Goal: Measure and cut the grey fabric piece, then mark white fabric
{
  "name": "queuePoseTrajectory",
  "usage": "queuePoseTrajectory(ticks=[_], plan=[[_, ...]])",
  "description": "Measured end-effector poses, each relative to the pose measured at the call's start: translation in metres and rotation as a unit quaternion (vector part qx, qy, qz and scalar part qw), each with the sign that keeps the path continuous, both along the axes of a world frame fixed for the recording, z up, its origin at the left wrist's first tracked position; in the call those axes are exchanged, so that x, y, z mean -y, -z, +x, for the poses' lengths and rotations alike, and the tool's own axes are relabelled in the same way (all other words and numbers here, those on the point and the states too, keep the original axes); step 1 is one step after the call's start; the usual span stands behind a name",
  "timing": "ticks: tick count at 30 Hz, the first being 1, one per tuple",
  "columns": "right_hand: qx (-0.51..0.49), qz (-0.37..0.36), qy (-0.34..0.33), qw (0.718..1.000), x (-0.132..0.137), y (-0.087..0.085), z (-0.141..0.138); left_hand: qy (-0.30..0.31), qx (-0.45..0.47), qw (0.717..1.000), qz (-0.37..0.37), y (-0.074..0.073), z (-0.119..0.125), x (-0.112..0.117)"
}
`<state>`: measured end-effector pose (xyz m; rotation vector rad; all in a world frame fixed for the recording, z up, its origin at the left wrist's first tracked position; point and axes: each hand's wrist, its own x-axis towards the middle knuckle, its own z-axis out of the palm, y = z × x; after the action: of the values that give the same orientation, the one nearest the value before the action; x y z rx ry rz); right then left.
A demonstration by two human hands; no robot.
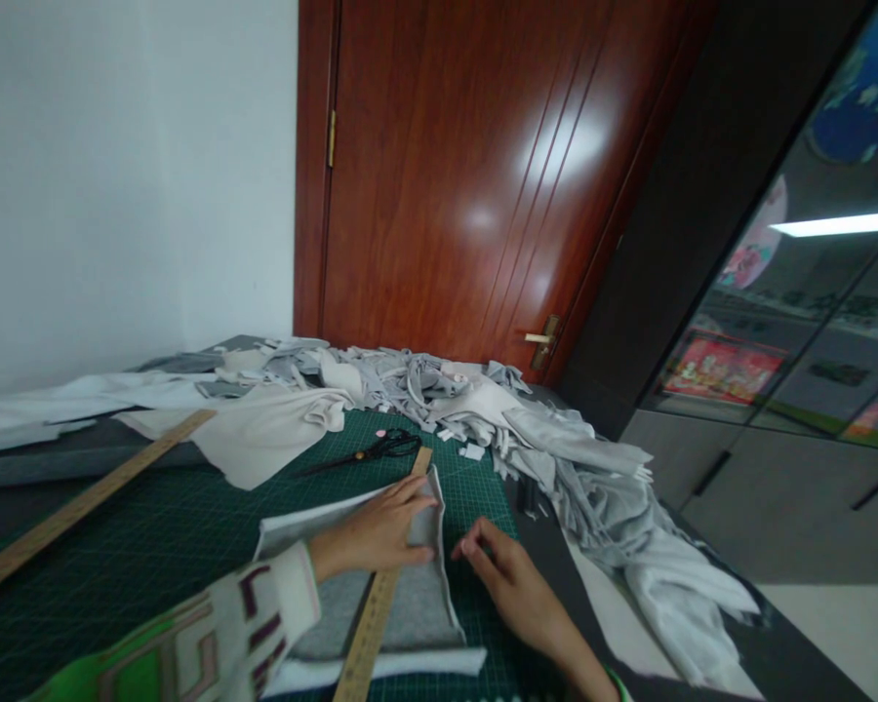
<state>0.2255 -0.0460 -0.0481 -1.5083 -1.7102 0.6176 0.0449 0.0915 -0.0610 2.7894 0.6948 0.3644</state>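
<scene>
Your patterned sleeve (212, 634) could drag the gray fabric (419, 609) askew if your spread left hand (380, 526) slips across the wooden ruler (370, 629), your half-curled, empty right hand (504, 570) apart.

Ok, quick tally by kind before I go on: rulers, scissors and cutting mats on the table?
Wooden rulers: 2, one under the left hand, one off to the left
Scissors: 1 pair
Green cutting mat: 1
Total: 4
</scene>
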Motion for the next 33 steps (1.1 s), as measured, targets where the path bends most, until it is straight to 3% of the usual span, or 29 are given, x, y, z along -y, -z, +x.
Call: queuePoseTrajectory(ticks=[4, 8, 17, 28, 33], plan=[[0.062, -0.004, -0.062, 0.996, -0.015, 0.005, -0.004, -0.009, -0.029, 0.999, -0.011, -0.004, 0.000, 0.004], [0.103, 0.015, -0.025, 0.994, -0.016, 0.016, -0.001, -0.014, -0.044, 0.999, -0.016, -0.005, 0.000, 0.005], [0.049, 0.002, -0.028, 0.998, -0.007, 0.014, 0.007, -0.021, -0.055, 0.998, -0.033, -0.005, 0.000, 0.005], [0.010, -0.012, -0.048, 0.999, -0.012, 0.019, 0.015, -0.035, -0.061, 0.997, -0.032, -0.002, 0.002, 0.002], [0.017, -0.024, -0.061, 0.998, -0.018, 0.013, 0.020, -0.037, -0.059, 0.997, -0.028, 0.000, 0.002, 0.002]])
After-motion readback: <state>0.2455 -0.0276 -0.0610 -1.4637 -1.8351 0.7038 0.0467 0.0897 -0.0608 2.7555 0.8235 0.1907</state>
